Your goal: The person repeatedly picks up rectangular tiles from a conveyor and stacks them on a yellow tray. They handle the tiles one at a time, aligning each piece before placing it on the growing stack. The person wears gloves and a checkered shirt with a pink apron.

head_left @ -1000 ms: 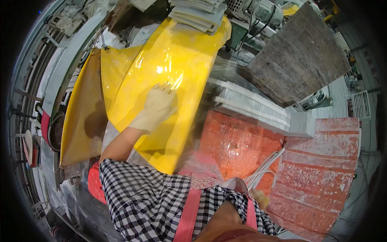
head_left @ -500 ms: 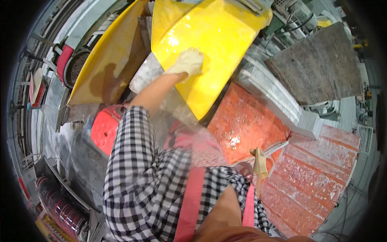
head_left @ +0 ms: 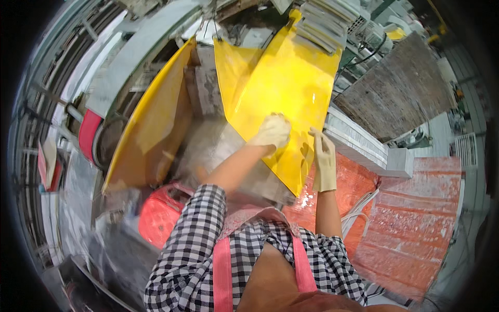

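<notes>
A glossy yellow sheet [head_left: 291, 78] slopes down before me, its pointed lower end close to my body. My left hand [head_left: 272, 132], in a pale glove, rests over the sheet's lower part with its fingers curled in. Whatever it may grip there cannot be made out. Beside the sheet's right edge is my right hand [head_left: 324, 161], gloved too, its fingers and thumb apart and pointing up. Nothing shows in it. Under and behind that hand lies a wet orange surface [head_left: 353, 179].
Another yellow panel [head_left: 150, 119] slants at left, above a red plastic stool [head_left: 158, 218]. Stacked pale strips [head_left: 322, 26] lie on the sheet's far end. To the right are long white pieces [head_left: 358, 140], a worn grey board [head_left: 392, 86], a ridged red surface [head_left: 410, 223] and white cords [head_left: 358, 210].
My right hand has risen from low beside my body to the yellow sheet's right edge. My left hand has moved right and nearer to me. The view has shifted, and the stacked strips show more.
</notes>
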Motion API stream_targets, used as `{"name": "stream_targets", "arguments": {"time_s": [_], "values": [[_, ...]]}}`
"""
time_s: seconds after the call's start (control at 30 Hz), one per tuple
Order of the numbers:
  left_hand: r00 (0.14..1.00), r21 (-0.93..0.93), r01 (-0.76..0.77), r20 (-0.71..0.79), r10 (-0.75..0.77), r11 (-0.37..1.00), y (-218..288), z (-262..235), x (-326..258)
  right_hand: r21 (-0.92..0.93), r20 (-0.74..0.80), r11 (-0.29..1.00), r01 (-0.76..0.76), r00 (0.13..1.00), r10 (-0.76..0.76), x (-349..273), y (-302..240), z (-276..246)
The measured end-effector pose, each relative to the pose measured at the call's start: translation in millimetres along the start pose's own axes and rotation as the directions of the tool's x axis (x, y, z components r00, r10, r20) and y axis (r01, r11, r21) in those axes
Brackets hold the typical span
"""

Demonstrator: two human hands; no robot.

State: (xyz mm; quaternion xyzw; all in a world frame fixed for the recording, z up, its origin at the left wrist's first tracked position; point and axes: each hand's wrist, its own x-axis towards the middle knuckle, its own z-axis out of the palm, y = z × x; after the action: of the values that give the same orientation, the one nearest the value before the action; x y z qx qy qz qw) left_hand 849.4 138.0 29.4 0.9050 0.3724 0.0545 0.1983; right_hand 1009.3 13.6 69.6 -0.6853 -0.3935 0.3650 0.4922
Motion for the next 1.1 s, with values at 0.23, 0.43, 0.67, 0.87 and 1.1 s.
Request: {"name": "stream_targets", "arguments": {"time_s": [0.23, 0.43, 0.67, 0.87, 1.1], "values": [[0.903, -0.555, -0.215, -0.426, -0.053, 0.804, -146, -56, -64, -0.434, -0.108, 0.878, 0.204, 0.955, -0.275, 21, 55, 64], [0.607, -0.138, 0.468, -0.668, -0.431, 0.873, -371, -125, -156, -0.854, -0.037, 0.476, 0.209, 0.889, -0.457, 20, 71, 87], [0.617, 0.272, 0.762, -0.581, -0.531, 0.587, -478, -105, -257, -0.916, -0.025, 0.365, 0.169, 0.881, -0.472, 12, 60, 99], [0.589, 0.321, 0.793, -0.623, -0.515, 0.518, -458, -105, -252, -0.899, -0.038, 0.406, 0.165, 0.894, -0.446, 7, 52, 100], [0.588, 0.311, 0.800, -0.579, -0.565, 0.513, -463, -103, -256, -0.892, -0.031, 0.408, 0.195, 0.873, -0.487, 11, 50, 99]]}}
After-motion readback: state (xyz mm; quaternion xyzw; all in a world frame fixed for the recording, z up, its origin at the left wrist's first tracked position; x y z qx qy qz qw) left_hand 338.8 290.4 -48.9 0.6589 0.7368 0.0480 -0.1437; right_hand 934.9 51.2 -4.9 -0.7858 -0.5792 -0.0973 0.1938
